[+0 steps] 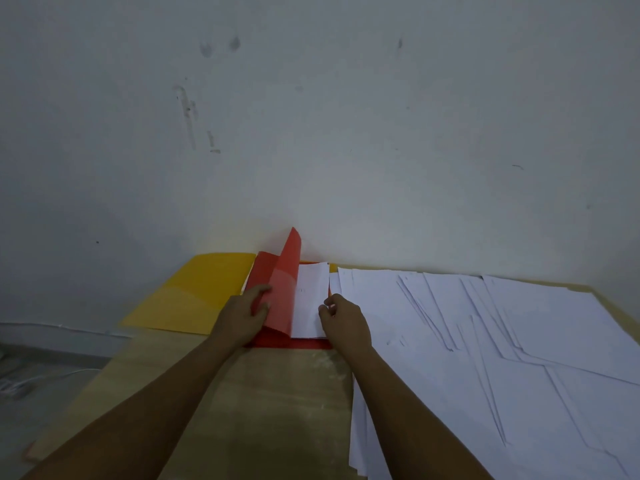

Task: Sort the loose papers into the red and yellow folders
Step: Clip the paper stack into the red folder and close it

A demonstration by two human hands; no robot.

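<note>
A: Where does the red folder (278,299) sit?

B: It lies on the wooden surface (263,403) against the white wall (311,116), between the yellow folder (194,292) on its left and the spread of loose papers (485,341) on its right. Its cover stands partly raised, with the top corner pointing up the wall.

A: And the left hand (242,315)?

B: It lies on the raised red cover, fingers spread flat along the flap, thumb toward the fold. The grip is loose and pressing, with nothing pinched that can be seen.

A: The right hand (341,320)?

B: It sits at the right edge of the white sheet (311,299) that lies inside the red folder. The fingers (327,306) curl at the paper's edge, touching it. Whether they actually pinch the sheet or only rest on it cannot be told from this angle.

A: How is that sheet placed?

B: It lies on the folder's lower half, beside the raised cover, with a red strip of the folder showing below its near edge.

A: The yellow folder?

B: Closed and flat, its right edge tucked just under or against the red one; which of the two is unclear. It partly overhangs the surface's left side.

A: The loose papers?

B: Many white sheets overlap in a fan across the right part of the surface, reaching its near edge, under the right forearm.
</note>
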